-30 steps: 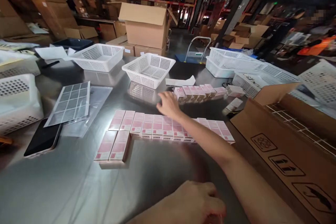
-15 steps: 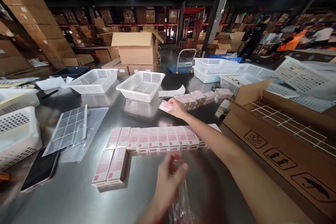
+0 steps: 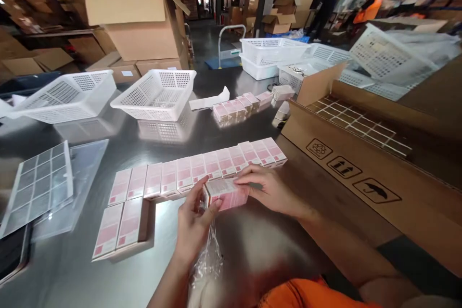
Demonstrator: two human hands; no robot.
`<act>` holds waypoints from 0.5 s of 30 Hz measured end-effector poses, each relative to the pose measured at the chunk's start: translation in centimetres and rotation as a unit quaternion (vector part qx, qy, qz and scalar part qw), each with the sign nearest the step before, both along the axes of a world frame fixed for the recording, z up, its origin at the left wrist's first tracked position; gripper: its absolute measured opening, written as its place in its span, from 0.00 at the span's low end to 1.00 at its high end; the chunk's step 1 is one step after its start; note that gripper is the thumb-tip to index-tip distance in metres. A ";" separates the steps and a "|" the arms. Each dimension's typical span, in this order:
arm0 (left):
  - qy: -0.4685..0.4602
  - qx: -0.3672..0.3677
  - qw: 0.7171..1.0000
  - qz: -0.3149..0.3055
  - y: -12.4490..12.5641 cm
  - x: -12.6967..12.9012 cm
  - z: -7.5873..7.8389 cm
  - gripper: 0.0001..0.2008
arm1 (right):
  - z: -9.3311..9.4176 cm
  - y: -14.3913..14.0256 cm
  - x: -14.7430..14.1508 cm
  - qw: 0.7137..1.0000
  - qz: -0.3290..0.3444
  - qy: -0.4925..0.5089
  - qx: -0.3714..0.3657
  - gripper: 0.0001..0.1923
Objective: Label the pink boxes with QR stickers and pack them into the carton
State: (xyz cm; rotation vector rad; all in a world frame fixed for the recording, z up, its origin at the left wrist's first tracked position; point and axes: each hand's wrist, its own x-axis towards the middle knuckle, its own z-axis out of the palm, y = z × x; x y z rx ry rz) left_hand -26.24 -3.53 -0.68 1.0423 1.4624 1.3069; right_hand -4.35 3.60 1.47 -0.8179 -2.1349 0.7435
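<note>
Fingers (image 3: pixel 212 202) of our left hand (image 3: pixel 193 228) and our right hand (image 3: pixel 269 190) are closed on one small pink box (image 3: pixel 225 195), held between both just above the steel table (image 3: pixel 90 279); clear plastic wrap (image 3: pixel 209 257) hangs from the left palm. Just beyond the box we see a long row of pink boxes (image 3: pixel 202 168) lying flat, with two more (image 3: pixel 117 226) at its near left end. Left lies a sheet of labels (image 3: pixel 38 185). Farther back stand a short row of pink boxes (image 3: pixel 240 104), two white baskets (image 3: pixel 157 94), and at right a large open carton (image 3: pixel 361 154)
</note>
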 end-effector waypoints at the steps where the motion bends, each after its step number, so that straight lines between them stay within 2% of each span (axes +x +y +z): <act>1: 0.012 -0.004 1.000 -0.009 0.0 0.2 -0.3 0.31 | -0.3 -0.3 0.4 1.000 -0.017 0.020 0.002 0.08; 5: 0.024 -0.014 0.999 -0.039 0.0 0.1 -1.3 0.35 | -0.4 -1.0 1.6 0.999 -0.031 0.022 -0.034 0.05; 8: 0.042 -0.007 0.998 -0.054 0.0 -0.1 -1.5 0.33 | 0.0 -1.1 2.2 0.996 -0.023 -0.016 -0.086 0.15; 9: 0.049 -0.009 0.997 -0.056 0.0 -0.1 -1.5 0.33 | 0.1 -1.2 2.4 0.995 -0.021 -0.027 -0.092 0.15; 12: 0.039 -0.014 0.998 -0.052 -0.1 0.1 -1.3 0.32 | 0.0 -1.3 2.7 0.997 -0.019 -0.048 -0.062 0.05; 15: -0.007 -0.026 1.000 -0.004 0.0 0.0 -0.6 0.33 | 0.4 -1.2 3.1 1.000 -0.001 -0.004 -0.018 0.08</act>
